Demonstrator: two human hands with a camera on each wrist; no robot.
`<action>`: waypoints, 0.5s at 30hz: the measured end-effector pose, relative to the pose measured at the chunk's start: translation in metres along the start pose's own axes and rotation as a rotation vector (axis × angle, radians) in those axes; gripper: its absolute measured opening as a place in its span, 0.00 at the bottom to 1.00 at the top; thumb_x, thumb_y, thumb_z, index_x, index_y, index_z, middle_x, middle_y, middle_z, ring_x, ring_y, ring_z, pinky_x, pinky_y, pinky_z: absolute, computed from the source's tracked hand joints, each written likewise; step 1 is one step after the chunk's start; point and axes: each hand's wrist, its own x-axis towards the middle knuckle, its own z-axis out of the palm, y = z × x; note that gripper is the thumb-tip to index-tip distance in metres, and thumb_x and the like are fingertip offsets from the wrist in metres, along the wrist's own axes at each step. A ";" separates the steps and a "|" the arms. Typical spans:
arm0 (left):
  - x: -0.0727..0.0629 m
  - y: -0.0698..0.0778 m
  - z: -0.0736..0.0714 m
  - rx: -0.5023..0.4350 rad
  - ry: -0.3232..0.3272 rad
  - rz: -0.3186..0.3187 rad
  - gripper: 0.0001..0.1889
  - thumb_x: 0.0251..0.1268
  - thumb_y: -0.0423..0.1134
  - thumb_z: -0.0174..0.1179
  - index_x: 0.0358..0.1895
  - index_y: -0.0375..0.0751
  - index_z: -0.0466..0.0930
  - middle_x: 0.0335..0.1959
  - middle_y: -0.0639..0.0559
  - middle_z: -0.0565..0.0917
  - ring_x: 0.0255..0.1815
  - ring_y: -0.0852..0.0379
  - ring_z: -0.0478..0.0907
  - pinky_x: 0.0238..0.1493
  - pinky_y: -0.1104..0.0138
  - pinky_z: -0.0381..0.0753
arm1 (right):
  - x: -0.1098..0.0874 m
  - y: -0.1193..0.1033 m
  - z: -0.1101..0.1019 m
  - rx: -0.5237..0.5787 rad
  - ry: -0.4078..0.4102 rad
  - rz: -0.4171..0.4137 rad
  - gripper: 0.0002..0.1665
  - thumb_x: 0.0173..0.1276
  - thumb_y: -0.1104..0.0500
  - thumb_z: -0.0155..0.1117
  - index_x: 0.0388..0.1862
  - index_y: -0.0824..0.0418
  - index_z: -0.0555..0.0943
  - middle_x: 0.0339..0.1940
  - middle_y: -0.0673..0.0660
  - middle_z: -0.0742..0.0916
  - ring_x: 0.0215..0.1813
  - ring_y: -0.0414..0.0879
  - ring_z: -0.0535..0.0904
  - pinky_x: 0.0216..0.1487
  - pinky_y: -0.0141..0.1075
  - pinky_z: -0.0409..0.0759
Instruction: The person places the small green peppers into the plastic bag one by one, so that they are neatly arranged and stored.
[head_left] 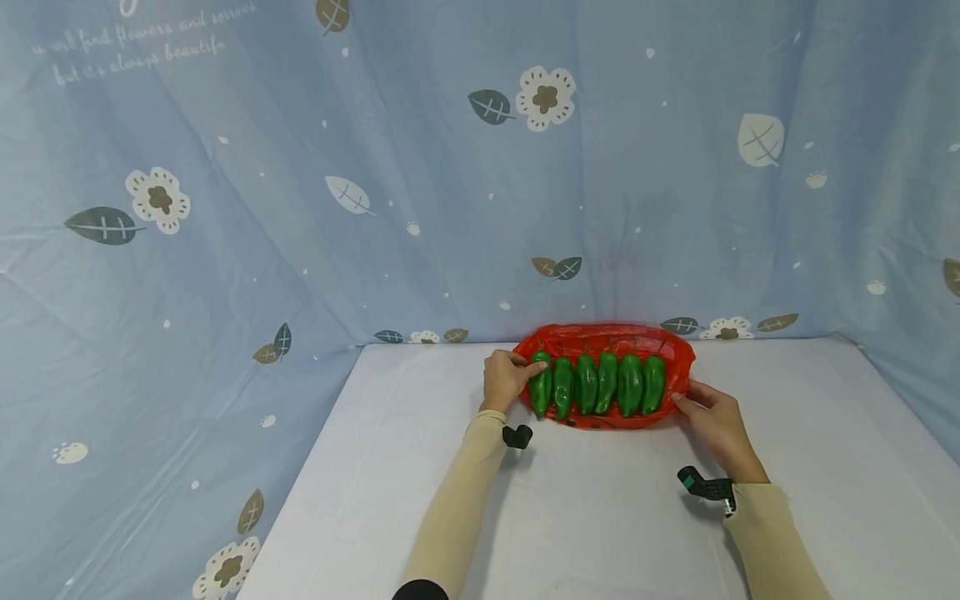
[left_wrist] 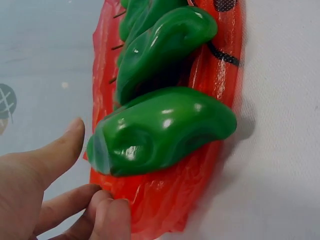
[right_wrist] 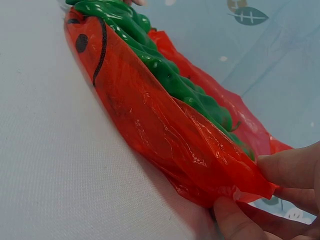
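A red plastic bag (head_left: 600, 422) lies spread on the table with its rim turned up. Several green peppers (head_left: 630, 386) sit in it side by side, stems toward the back. At the bag's left end is my left hand (head_left: 504, 379); in the left wrist view its curled fingers (left_wrist: 112, 215) hold the bag's edge, while the thumb sticks up beside the stem end of the leftmost pepper (left_wrist: 165, 130). My right hand (head_left: 716, 421) pinches the bag's right end between thumb and fingers, and the film is drawn to a corner there in the right wrist view.
A white cloth covers the table (head_left: 600, 517). Directly behind the bag hangs a blue curtain (head_left: 450, 167) with leaf and flower prints, which also runs down the left side. Black camera mounts (head_left: 705, 485) are worn on both wrists.
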 end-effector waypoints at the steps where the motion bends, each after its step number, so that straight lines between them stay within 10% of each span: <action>1: 0.000 0.000 -0.001 -0.004 -0.001 -0.001 0.21 0.56 0.51 0.79 0.39 0.34 0.92 0.37 0.43 0.93 0.36 0.52 0.87 0.39 0.63 0.87 | 0.000 0.000 0.000 0.003 -0.001 0.002 0.38 0.83 0.49 0.51 0.81 0.70 0.58 0.80 0.74 0.66 0.79 0.69 0.64 0.69 0.48 0.75; 15: -0.008 0.015 -0.025 -0.116 0.059 0.082 0.23 0.58 0.54 0.76 0.41 0.35 0.92 0.34 0.45 0.92 0.31 0.56 0.83 0.32 0.67 0.81 | -0.001 -0.003 -0.001 0.003 0.013 0.010 0.39 0.83 0.48 0.51 0.82 0.68 0.58 0.80 0.74 0.67 0.79 0.68 0.63 0.68 0.44 0.78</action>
